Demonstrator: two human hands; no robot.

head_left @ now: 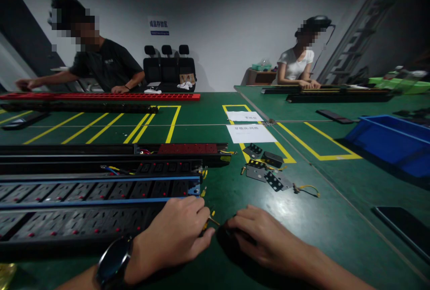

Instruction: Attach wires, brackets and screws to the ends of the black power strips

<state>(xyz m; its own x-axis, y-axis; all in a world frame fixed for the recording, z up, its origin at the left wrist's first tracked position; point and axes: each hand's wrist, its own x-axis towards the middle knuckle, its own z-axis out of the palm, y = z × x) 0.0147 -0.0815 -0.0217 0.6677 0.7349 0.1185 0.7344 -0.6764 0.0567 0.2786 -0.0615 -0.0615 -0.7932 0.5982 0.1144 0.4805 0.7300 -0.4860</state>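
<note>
My left hand [174, 231], with a black watch on its wrist, rests at the right end of the nearest black socket strip [83, 222]. Its fingers pinch a thin yellow wire [211, 218] that sticks out of the strip's end. My right hand [262, 236] lies on the green table close beside it, fingers curled over a small dark part that I cannot make out. More long socket strips [101, 189] lie side by side behind the nearest one, one with a blue rail.
Small black metal end plates and a yellow wire [268, 171] lie loose ahead of my right hand. White paper sheets [250, 132] sit in a yellow-taped box. A blue bin [393, 140] stands right. A red strip [101, 96] lies far left. Two other people work at the far edges.
</note>
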